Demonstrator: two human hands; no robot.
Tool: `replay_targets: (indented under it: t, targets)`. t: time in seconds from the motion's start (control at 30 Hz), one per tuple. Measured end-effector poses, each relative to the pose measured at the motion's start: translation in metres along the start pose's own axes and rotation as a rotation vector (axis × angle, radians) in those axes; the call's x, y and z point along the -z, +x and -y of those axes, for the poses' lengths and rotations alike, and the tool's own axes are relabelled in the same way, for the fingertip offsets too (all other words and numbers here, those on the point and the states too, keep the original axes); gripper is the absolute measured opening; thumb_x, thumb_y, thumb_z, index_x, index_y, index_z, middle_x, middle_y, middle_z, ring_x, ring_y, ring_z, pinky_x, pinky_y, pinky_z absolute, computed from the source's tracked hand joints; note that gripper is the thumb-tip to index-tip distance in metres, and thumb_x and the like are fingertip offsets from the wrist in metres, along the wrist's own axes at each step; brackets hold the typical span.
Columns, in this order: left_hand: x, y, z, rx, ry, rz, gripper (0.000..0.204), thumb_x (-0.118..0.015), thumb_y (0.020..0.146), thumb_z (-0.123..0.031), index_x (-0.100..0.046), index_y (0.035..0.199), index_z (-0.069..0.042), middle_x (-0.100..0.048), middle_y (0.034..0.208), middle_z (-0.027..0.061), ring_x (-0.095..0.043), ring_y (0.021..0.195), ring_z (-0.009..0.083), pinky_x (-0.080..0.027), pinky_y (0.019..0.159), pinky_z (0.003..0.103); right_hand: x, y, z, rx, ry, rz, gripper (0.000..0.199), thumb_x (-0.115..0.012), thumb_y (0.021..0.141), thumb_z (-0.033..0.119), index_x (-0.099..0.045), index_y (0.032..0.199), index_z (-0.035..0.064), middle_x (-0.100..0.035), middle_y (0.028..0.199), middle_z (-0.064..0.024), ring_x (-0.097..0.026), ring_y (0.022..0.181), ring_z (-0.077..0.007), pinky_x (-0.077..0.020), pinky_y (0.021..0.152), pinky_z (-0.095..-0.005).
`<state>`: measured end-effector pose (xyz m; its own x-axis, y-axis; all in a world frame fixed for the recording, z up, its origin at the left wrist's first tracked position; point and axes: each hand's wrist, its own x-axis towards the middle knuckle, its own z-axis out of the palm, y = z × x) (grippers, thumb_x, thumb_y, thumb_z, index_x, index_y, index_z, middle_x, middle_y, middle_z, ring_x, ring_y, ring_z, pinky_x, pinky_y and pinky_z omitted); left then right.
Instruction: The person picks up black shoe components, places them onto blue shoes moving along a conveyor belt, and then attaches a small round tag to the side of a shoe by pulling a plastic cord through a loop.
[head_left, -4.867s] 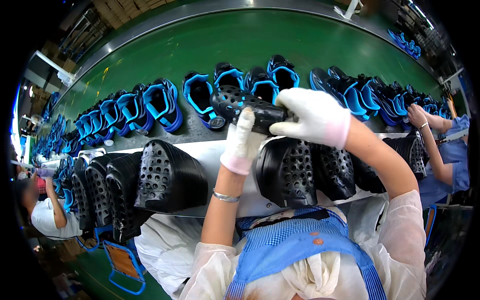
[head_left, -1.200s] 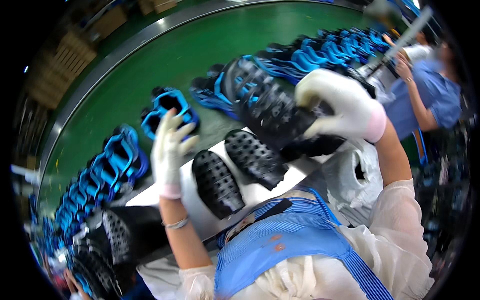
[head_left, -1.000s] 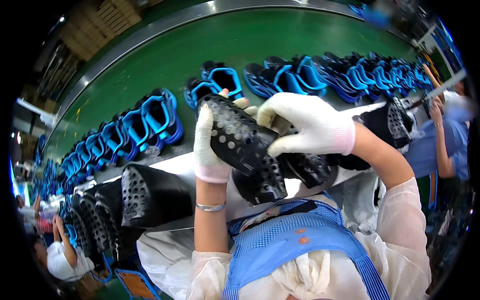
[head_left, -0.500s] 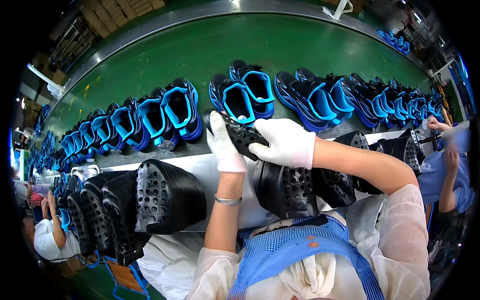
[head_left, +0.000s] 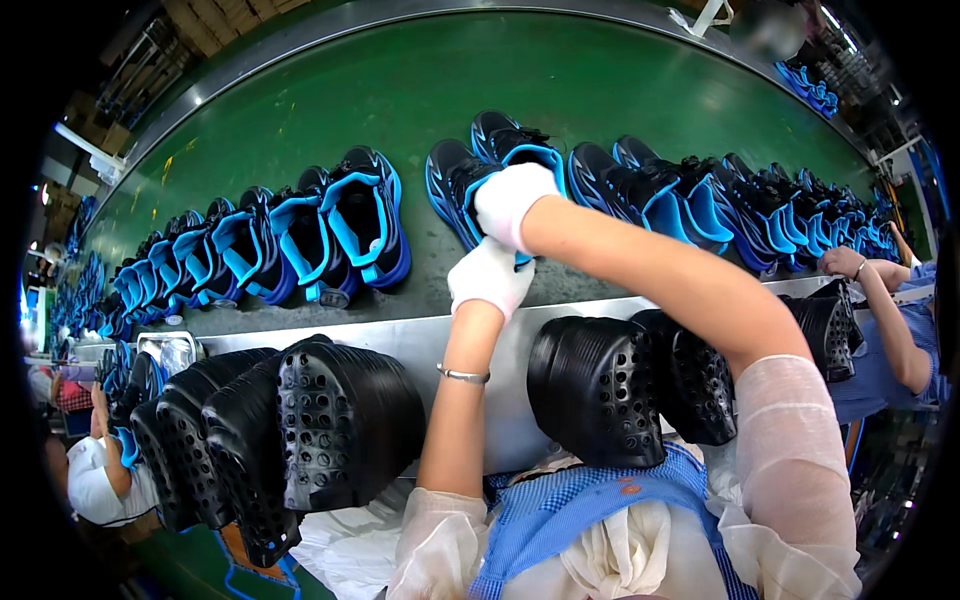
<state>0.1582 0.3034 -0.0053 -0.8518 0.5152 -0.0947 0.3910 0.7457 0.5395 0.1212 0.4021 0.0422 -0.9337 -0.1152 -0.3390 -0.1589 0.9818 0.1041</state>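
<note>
Held black insert just gone from view, maybe into the shoe (head_left: 450, 182) by the counter's (head_left: 300, 120) near edge; right hand (head_left: 514, 203) over its opening, left hand (head_left: 489, 278) by heel (fingers hidden, can't tell grips).

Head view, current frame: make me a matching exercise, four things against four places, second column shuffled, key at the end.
Things
1. Right hand in a white knit glove
2. Silver-coloured band bracelet
3. Black perforated inserts
4. Black-and-blue sneakers

Places
A. Around the left forearm
B. Lined up along the green belt
C. Over the rear part of one sneaker
D. In stacks along the pale metal ledge

Pairs: 1-C, 2-A, 3-D, 4-B
</note>
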Motion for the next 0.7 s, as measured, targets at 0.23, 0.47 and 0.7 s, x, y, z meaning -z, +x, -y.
replay_targets:
  t: [0.23,0.47,0.7]
  targets:
    - [0.007,0.018,-0.004,0.167,0.117,0.322,0.039,-0.057,0.082,-0.043,-0.07,0.098,-0.01,-0.067,0.101,0.0145,-0.064,0.095,0.0325,-0.051,0.082,0.038,-0.003,0.027,0.01,-0.017,0.026,0.02,0.02,-0.059,0.078,0.007,-0.07,0.094,0.006,-0.069,0.096,-0.0125,-0.068,0.088,-0.0281,-0.0543,0.076,-0.0375]
    - [0.003,0.015,-0.004,0.187,0.032,0.288,0.036,-0.058,0.08,-0.041,-0.071,0.089,-0.009,-0.068,0.091,0.0169,-0.065,0.09,0.0334,-0.051,0.08,0.04,-0.009,0.025,0.007,-0.026,-0.046,0.073,0.028,-0.063,0.079,0.014,-0.069,0.106,0.0097,-0.069,0.104,-0.0098,-0.068,0.094,-0.0251,-0.0541,0.076,-0.035]
    - [0.002,0.026,-0.006,0.144,0.129,0.302,0.041,-0.061,0.075,-0.047,-0.071,0.089,-0.01,-0.068,0.087,0.0173,-0.065,0.084,0.0346,-0.052,0.076,0.039,0.001,0.021,-0.005,0.056,-0.04,0.042,0.027,-0.065,0.076,0.012,-0.069,0.103,0.0075,-0.069,0.101,-0.0104,-0.068,0.093,-0.0246,-0.0541,0.075,-0.0359]
